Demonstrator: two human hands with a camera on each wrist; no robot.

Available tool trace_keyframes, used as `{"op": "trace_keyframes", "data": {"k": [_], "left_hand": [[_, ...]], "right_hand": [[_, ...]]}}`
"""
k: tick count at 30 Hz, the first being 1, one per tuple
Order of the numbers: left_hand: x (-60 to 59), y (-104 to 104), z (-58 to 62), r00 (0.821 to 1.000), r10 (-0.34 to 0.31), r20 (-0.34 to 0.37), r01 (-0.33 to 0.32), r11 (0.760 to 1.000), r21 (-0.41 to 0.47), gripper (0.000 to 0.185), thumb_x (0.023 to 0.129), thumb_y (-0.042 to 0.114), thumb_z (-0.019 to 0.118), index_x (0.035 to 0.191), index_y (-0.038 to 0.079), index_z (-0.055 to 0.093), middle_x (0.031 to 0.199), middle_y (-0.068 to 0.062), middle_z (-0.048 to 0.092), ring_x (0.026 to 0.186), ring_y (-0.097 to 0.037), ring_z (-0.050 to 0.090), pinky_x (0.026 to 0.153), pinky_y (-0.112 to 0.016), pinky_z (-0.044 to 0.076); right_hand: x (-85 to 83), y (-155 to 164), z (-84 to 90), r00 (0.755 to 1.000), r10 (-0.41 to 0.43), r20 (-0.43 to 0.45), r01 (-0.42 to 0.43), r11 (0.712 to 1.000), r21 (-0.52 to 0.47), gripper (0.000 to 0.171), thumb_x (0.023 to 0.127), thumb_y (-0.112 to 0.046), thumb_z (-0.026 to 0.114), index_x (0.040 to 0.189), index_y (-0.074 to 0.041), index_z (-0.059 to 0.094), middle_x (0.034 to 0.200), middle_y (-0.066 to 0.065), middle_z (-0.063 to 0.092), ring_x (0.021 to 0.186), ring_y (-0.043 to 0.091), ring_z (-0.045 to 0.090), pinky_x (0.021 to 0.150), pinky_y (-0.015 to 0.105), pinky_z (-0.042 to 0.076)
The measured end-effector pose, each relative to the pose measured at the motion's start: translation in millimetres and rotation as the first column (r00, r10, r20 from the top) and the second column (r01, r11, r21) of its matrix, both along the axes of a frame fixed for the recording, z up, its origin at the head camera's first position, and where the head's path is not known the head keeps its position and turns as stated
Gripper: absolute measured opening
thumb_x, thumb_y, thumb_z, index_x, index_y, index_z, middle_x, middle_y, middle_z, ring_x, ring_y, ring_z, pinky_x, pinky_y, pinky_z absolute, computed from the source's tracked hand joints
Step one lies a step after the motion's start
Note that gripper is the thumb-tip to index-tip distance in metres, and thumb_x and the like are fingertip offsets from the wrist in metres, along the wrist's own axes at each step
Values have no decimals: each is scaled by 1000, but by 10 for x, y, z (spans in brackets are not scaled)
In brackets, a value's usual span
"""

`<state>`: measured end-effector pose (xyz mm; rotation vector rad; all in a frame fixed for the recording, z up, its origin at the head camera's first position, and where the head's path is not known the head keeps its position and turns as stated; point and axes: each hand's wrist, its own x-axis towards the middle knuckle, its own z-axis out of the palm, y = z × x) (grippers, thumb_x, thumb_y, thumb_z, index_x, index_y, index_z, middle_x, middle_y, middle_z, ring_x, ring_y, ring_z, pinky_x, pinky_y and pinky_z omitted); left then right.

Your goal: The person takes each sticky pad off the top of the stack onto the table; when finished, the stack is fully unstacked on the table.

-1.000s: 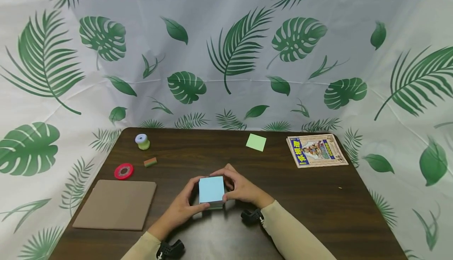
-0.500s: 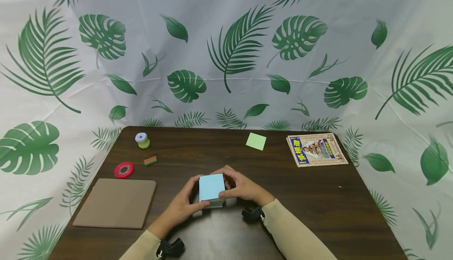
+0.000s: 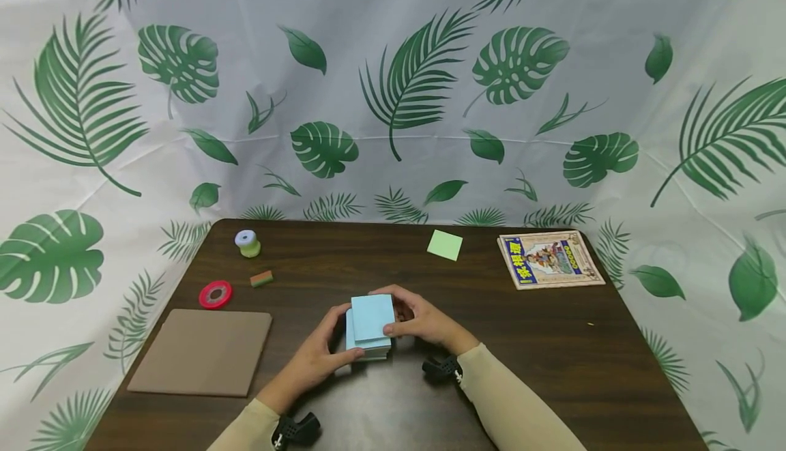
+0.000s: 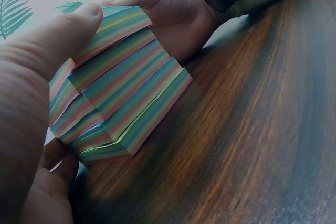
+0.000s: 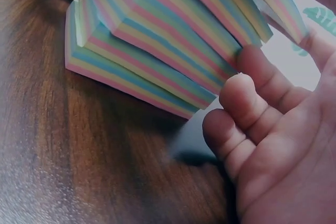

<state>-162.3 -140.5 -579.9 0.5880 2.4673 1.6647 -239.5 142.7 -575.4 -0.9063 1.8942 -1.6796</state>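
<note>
Both forearms, in beige sleeves, came up from the bottom edge of the head view and met just below the frame's centre. The left hand (image 3: 319, 355) lay cupped with its thumb raised and fingers curled inward. The right hand (image 3: 424, 321) faced it from the right, fingers bent and thumb pressed forward.

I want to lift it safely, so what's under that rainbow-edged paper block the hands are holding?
The paper block sits on the dark wooden table, twisted into offset layers. Only its front bottom edge shows; anything beneath its middle is hidden.
</note>
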Motion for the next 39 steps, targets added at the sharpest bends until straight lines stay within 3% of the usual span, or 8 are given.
{"op": "trace_keyframes", "data": {"k": [10, 14, 19, 23, 27, 32, 35, 39], "left_hand": [[8, 2, 10, 1000, 3, 19, -3, 1000, 5, 81, 92, 34, 90, 159, 31, 44, 165, -2, 50, 156, -23, 40, 124, -25, 32], [2, 2, 12, 1000, -9, 2, 9, 1000, 15, 82, 93, 32, 89, 161, 23, 45, 164, -1, 50, 154, -18, 42, 123, -22, 32], [-9, 2, 8, 999, -27, -27, 27, 999, 27, 83, 94, 31, 88, 162, 14, 44, 164, 0, 51, 153, -13, 42, 122, -19, 30], [-25, 2, -3, 998, -44, -35, 45, 998, 47, 83, 95, 29, 87, 163, 14, 42, 166, -5, 50, 153, -13, 42, 121, -17, 29], [-40, -2, -17, 997, -60, -41, 63, 995, 72, 82, 96, 26, 86, 163, 14, 41, 167, -9, 48, 152, -13, 42, 121, -17, 29], [-26, -7, -28, 997, -60, -50, 64, 995, 74, 80, 96, 25, 86, 163, 16, 42, 165, -3, 50, 147, -12, 45, 120, -21, 32], [-21, -11, -34, 996, -68, -52, 72, 994, 81, 81, 97, 24, 86, 163, 12, 41, 164, -2, 50, 145, -15, 47, 119, -22, 34], [-28, -9, -41, 995, -81, -51, 86, 991, 101, 81, 97, 21, 86, 163, 12, 41, 162, -4, 51, 142, -18, 48, 117, -23, 36]], "right_hand": [[-36, 11, -21, 996, -14, 88, 20, 997, -74, 71, 99, -16, 81, 162, -20, 48, 146, 12, 63, 118, 21, 68, 97, 33, 59], [-53, 19, -25, 989, -6, 147, 30, 987, -156, 73, 100, -8, 79, 164, -12, 44, 146, 12, 66, 122, 19, 69, 99, 33, 59], [-74, 35, -33, 977, 10, 211, 49, 962, -270, 78, 102, 1, 73, 167, -1, 31, 139, 9, 68, 114, 16, 69, 89, 30, 60], [-92, 52, -38, 972, -29, 233, 98, 952, -290, 82, 104, 6, 67, 173, -12, 26, 134, 7, 67, 100, 17, 68, 80, 30, 58], [-109, 56, -26, 968, -70, 241, 149, 934, -324, 91, 105, 9, 62, 176, -27, 19, 128, 11, 66, 96, 20, 70, 84, 32, 60], [-145, 72, -79, 959, -208, 193, 265, 900, -346, 75, 107, 8, 61, 172, -12, 29, 131, 8, 67, 102, 15, 70, 87, 31, 60], [-168, 85, -108, 930, -338, 145, 367, 867, -338, 52, 107, 4, 63, 157, 4, 46, 129, 6, 67, 100, 13, 67, 90, 29, 59], [-197, 100, -123, 895, -433, 106, 442, 829, -343, 38, 106, 1, 67, 141, 10, 57, 121, 8, 65, 94, 12, 60, 91, 27, 59]]}}
